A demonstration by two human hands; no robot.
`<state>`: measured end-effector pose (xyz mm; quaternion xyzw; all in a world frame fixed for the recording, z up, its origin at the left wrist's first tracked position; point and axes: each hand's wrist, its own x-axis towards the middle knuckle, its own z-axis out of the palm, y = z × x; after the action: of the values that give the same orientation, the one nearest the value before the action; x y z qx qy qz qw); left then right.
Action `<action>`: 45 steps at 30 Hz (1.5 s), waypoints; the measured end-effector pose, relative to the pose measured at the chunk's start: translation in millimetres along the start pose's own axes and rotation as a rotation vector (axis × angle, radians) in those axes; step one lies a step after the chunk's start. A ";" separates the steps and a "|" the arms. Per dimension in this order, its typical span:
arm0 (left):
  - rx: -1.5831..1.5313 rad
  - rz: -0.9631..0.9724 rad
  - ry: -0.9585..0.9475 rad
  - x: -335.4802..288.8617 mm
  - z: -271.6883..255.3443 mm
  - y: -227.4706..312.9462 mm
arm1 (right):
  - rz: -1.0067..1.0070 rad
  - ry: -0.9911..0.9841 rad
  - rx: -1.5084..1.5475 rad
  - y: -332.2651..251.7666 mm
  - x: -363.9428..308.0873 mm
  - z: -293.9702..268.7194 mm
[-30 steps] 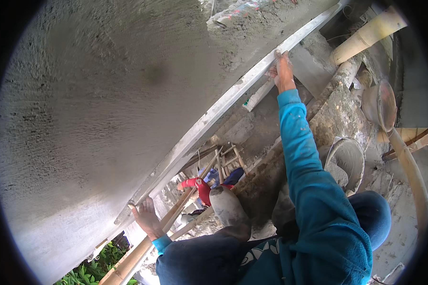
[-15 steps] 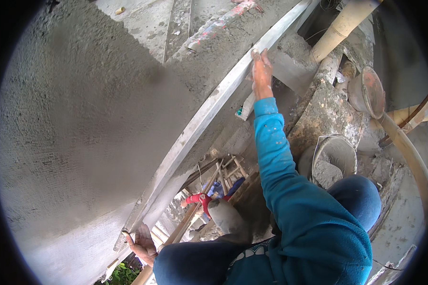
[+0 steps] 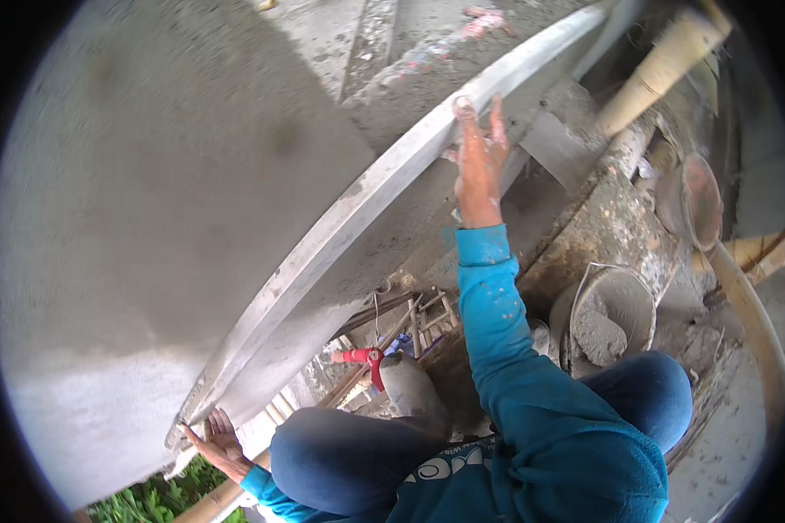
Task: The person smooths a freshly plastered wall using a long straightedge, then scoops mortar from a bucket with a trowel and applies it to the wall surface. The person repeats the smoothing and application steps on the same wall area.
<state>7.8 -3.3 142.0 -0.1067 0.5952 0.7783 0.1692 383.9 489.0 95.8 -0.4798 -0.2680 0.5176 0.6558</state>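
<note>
touching a long pale bar [image 3: 366, 193] with both hands, set well apart: left hand [image 3: 221, 446] at its lower end, right hand [image 3: 480, 161] higher up, fingers spread on each. bar slants along grey wall's [image 3: 183, 192] edge. bucket [image 3: 634, 301] near right knee [image 3: 645, 397].

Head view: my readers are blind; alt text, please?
Two hands touch a long bar slanting along grey plaster, the left near its lower end, the right higher up. Nearby: a mortar bucket, another person's red sleeve.
</note>
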 end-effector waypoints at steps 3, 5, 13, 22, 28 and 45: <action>0.075 0.093 -0.005 -28.3 28.3 25.2 | -0.059 -0.032 0.014 -34.1 -44.5 17.5; 0.018 0.100 -0.080 -22.5 16.8 49.9 | -0.049 0.012 -0.102 -54.3 -75.6 20.8; -0.141 0.085 -0.068 -61.9 7.2 12.2 | -0.148 0.057 -0.294 -48.9 -102.8 -11.7; -0.184 0.232 0.030 -88.0 41.2 19.9 | -0.139 -0.080 -0.183 -61.7 -107.4 -4.3; -0.095 0.377 -0.022 -102.1 57.4 80.2 | -0.202 -0.410 -0.019 -86.3 -223.9 29.2; 0.003 0.419 0.141 0.4 -38.2 229.4 | 0.344 -0.429 0.341 -75.9 -236.3 50.8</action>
<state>-83.6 -93.8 335.8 -0.0346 0.6159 0.7861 -0.0380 297.1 285.3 219.0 -0.2812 -0.2246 0.7477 0.5580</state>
